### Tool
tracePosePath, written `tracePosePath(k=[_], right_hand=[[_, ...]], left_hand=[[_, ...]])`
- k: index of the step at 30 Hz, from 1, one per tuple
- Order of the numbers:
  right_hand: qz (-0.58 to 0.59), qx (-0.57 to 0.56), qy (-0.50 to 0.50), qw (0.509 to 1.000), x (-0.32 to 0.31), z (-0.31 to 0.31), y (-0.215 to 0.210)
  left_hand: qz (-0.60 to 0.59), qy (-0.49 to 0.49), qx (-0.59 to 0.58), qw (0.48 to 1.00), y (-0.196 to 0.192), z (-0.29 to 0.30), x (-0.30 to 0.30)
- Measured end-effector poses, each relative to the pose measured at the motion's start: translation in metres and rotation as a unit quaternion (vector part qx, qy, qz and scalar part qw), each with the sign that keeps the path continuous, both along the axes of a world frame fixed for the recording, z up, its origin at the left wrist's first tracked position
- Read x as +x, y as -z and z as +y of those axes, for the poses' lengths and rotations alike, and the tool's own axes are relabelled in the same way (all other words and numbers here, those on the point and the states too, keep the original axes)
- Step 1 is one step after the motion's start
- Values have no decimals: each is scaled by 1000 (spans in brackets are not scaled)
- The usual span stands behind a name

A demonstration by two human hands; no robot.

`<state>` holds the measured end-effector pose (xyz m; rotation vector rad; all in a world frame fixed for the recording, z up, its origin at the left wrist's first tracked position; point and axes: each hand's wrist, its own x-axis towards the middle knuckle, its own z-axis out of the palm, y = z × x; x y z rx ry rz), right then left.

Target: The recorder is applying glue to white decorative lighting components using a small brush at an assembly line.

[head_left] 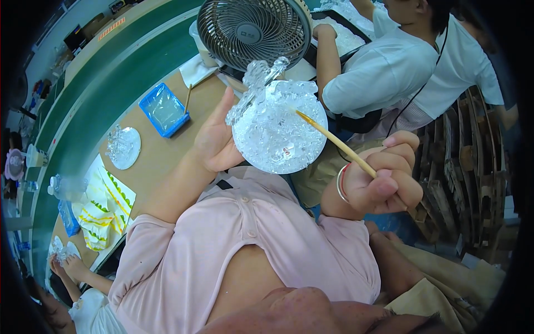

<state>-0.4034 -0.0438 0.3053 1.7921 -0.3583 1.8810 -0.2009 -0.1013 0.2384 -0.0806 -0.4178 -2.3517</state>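
My left hand (216,146) supports a round white disc (272,167) from its left side, thumb up and palm turned toward it. Clear, glassy pieces (272,119) cover the disc's face, and a clear branching piece (255,83) sticks out past its upper left edge. My right hand (386,177) is closed around a thin wooden brush (340,146). The brush slants up to the left, its yellowish tip in front of the clear pieces; whether it touches them I cannot tell.
A blue tray (164,111) with clear contents and a stick (188,97) stands on the brown table (156,181). Left of it is another disc with clear pieces (129,149). A grey fan (253,36) stands ahead. Co-workers sit ahead right and lower left; wooden pallets (470,167) stand right.
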Motion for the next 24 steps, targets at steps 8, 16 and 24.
tracePosePath(k=[8, 16, 24], right_hand=[[33, 82, -21, 996, 1, 1, 4], [91, 66, 5, 994, -2, 17, 5], [-184, 73, -154, 968, -34, 0, 20]], left_hand=[[71, 53, -14, 996, 4, 5, 0], [76, 66, -38, 994, 5, 12, 5], [-34, 32, -53, 998, 24, 12, 20]])
